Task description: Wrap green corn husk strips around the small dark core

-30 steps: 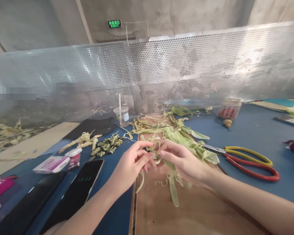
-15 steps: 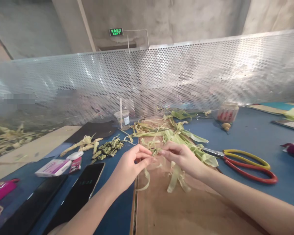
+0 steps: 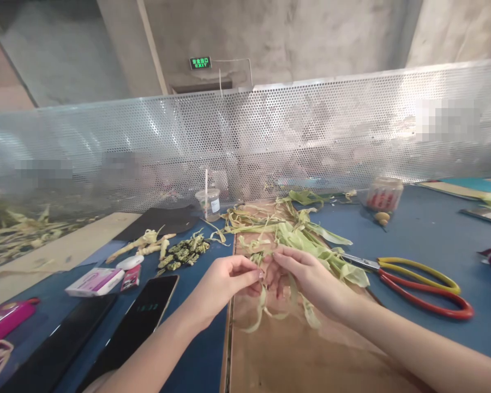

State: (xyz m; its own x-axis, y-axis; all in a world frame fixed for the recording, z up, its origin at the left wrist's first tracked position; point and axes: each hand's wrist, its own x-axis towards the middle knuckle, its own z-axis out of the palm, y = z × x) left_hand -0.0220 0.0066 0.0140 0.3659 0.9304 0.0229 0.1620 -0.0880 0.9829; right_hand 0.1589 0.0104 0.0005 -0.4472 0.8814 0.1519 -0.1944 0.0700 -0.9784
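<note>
Above the brown wooden board [image 3: 294, 355], both hands meet around a small bundle of pale green leaf strips [image 3: 261, 305]. My left hand [image 3: 235, 278] pinches the strips from the left, thumb and fingers pressed together. From the right, my right hand [image 3: 298, 273] closes on the same bundle, its lower fingers curled beneath and partly hidden. Loose strip ends hang below the fingers. Just beyond lies a pile of green and straw-coloured husks [image 3: 303, 232]. Large scissors [image 3: 425, 281] with one yellow and one red handle rest at the right, their blades against the husks.
Left on the blue table are dark knotted pieces [image 3: 184, 251], pale braided pieces [image 3: 145, 240], a white-purple box [image 3: 95, 281] and a phone [image 3: 143, 311]. Behind stand a plastic cup [image 3: 208, 204], a jar [image 3: 384, 194] and a perforated metal screen [image 3: 270, 136].
Both hands have shifted slightly down, and the right hand's curled lower fingers now show. The hanging strips have swung. The whole view has moved a little.
</note>
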